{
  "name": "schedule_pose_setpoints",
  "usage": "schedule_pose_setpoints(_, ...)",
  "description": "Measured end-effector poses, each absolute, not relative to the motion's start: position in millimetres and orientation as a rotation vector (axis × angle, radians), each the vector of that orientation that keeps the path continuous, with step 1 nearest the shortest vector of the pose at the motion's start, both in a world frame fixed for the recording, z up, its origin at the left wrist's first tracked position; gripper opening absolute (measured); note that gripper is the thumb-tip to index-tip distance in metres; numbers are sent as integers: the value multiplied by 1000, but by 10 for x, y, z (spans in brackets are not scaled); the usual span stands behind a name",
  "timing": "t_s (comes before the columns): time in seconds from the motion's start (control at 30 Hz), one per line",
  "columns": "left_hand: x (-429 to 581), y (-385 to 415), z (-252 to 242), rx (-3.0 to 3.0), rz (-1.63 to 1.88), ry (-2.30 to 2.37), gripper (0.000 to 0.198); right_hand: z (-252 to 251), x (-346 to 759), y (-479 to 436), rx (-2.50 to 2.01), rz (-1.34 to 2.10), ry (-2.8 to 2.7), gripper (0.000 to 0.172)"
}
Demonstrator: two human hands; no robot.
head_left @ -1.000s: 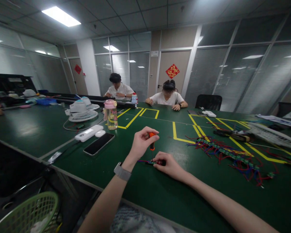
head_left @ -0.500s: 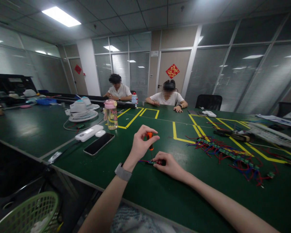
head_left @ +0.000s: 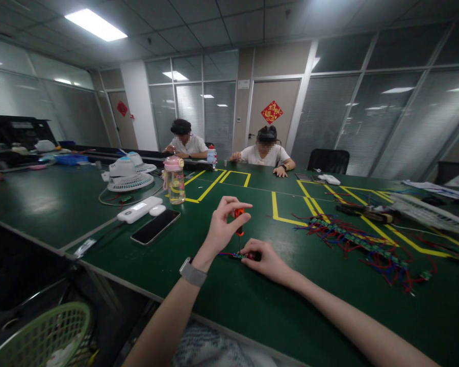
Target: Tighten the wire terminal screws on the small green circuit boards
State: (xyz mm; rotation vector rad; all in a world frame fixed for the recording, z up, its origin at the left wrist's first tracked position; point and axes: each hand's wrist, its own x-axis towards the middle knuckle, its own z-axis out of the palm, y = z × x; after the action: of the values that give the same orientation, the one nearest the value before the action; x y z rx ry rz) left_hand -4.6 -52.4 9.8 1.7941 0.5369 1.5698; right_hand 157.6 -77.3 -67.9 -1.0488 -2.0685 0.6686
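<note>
My left hand (head_left: 226, 224), with a watch on its wrist, is closed around the handle of an orange and black screwdriver (head_left: 239, 229). The screwdriver stands upright, its thin shaft pointing down at a small circuit board (head_left: 237, 256) on the table. Red and blue wires come off the board's left end. Beside the tip, my right hand (head_left: 265, 257) pinches the board and presses it against the tabletop. The fingers hide part of the board and a dark piece under the palm.
Several wired circuit boards (head_left: 359, 239) lie in a row at the right. A phone (head_left: 156, 227), a white power strip (head_left: 141, 209), a pink-lided bottle (head_left: 175, 181) and white fans (head_left: 128, 176) stand left. Two people sit across the green table (head_left: 290, 316). A green basket (head_left: 42, 336) is below.
The fingers of my left hand have shifted slightly on the screwdriver handle, the index finger reaching straighter. My right hand stays on the board. Across the table, one person's hand has lifted.
</note>
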Motion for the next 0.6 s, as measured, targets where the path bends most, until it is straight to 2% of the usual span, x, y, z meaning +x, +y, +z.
schedule_pose_setpoints(0.17,-27,-560,124,1613,1354,345,32,-697,1587,-764,-1053,660,-2073,14)
schedule_pose_setpoints(0.37,-37,-567,122,1831,1546,557,25,-682,1587,-779,-1061,650,-2081,14)
schedule_pose_setpoints(0.6,-27,-557,112,1642,1373,403,29,-687,1585,-773,-1048,651,-2085,14)
